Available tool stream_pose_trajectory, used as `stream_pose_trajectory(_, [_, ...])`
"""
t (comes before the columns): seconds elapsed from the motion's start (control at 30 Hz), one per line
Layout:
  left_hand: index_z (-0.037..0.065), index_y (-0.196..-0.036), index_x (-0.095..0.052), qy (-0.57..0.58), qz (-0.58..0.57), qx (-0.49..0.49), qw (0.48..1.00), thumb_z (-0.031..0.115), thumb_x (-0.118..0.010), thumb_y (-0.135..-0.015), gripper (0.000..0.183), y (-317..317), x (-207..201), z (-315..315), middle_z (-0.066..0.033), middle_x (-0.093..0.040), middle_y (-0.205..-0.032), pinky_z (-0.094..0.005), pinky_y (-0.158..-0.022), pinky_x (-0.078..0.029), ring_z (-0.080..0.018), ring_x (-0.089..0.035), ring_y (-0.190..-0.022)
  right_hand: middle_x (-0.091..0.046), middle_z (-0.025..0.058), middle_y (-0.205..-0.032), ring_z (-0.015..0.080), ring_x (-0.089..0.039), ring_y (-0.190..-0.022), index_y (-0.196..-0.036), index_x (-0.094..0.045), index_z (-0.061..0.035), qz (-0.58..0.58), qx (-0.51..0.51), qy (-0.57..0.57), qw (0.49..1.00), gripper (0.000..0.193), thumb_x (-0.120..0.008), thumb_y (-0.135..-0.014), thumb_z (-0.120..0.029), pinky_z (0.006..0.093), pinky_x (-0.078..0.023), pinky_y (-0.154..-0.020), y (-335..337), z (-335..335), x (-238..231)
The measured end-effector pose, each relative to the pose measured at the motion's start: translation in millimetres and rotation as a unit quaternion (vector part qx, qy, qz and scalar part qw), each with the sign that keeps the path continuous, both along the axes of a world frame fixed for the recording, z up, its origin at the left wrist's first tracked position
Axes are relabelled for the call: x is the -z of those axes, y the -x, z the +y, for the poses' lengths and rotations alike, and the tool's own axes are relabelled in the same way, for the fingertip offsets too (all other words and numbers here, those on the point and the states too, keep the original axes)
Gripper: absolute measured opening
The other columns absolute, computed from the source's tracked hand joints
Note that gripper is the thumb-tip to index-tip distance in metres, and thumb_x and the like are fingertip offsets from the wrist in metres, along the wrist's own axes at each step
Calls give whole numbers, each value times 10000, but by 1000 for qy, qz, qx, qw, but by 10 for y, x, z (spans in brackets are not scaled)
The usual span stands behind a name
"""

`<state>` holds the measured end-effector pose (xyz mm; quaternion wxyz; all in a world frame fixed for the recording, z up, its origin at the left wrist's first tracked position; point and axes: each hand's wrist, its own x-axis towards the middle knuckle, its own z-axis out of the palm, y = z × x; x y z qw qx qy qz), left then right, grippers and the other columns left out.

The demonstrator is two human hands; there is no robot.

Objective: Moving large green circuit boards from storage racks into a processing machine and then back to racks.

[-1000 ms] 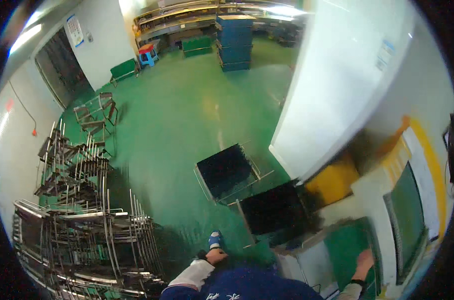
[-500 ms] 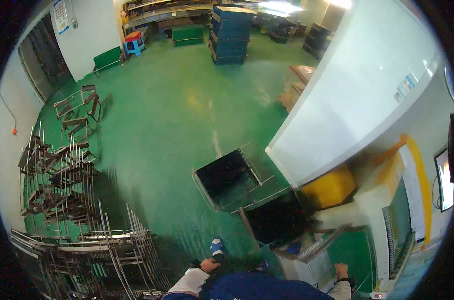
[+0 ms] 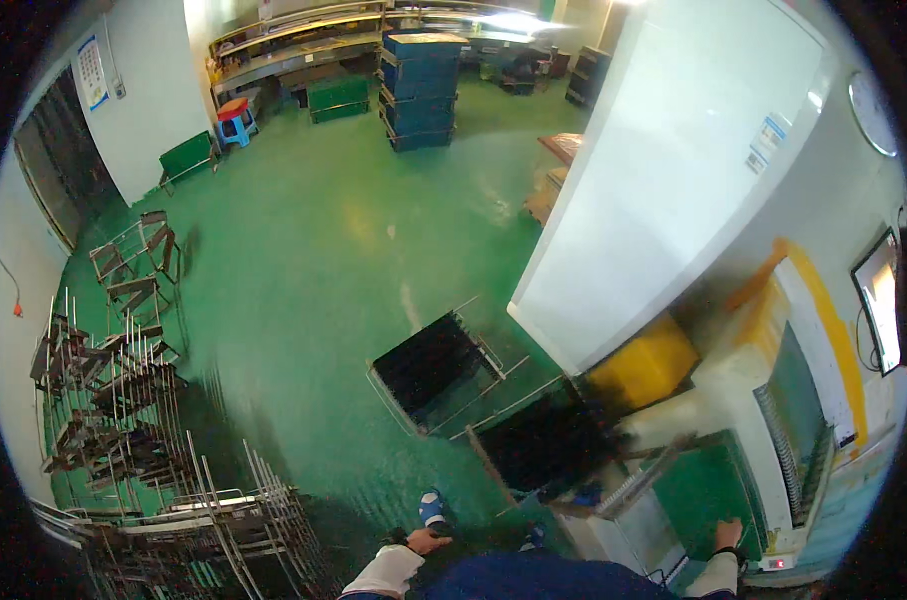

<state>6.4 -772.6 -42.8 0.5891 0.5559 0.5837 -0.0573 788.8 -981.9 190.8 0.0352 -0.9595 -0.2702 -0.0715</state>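
My left hand (image 3: pixel 430 541) hangs in front of my body, above my shoe (image 3: pixel 432 508), its fingers loosely apart and nothing visible in them. Farther right, my right hand (image 3: pixel 728 535) is over the green surface (image 3: pixel 709 490) beside a pale machine (image 3: pixel 739 385). Its fingers look slightly spread, with no object showing in them; whether it touches the surface I cannot tell. Left of that surface stands a light box-like unit (image 3: pixel 624 530) with a metal bar along its top. A black-topped wire-framed rack (image 3: pixel 539 440) sits next to it.
Metal racks with upright rods (image 3: pixel 224 530) crowd the lower left. Another black-topped rack (image 3: pixel 429 365) stands on the green floor. A tall white cabinet (image 3: pixel 664 180) and a yellow box (image 3: pixel 644 365) are at right. Stacked blue crates (image 3: pixel 419 95) stand at the back.
My view has turned and tilted slightly, so the room appears shifted left and the far end lower. My right hand has moved right and forward over the green surface. The left hand stays low.
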Motion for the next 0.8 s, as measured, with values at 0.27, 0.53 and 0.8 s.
stream_pose_trajectory(0.27, [18, -948, -582, -4, 4, -38, 999, 663, -555, -581, 743, -601, 153, -372, -145, -605, -789, -365, -714, -438, -257, -581, -784, -281, 129, -1306, 336, -352, -1124, -1269, -286, -126, -81, 38, 18, 996, 713, -642, -656, -203, 452, -331, -892, 165, 687, -790])
stream_pose_trajectory(0.53, [73, -910, -606, -27, 124, 209, 970, 641, -534, -579, 661, -1822, 601, -774, -161, -598, -816, -375, -650, -451, -295, -572, -770, -239, 122, -1331, 336, -342, -1144, -1299, -233, -142, 6, -84, -61, 995, 742, -617, -668, -76, 475, -325, -877, -19, 494, -576])
stream_pose_trajectory(0.8, [89, -790, -640, -130, 54, 123, 982, 572, -598, -536, 548, -2937, -397, -662, -145, -609, -734, -378, -604, -464, -295, -582, -668, -158, 70, -1371, 339, -405, -1087, -1326, -154, -152, -44, -102, -96, 989, 817, -608, -663, -7, 439, -387, -807, -100, 164, -374])
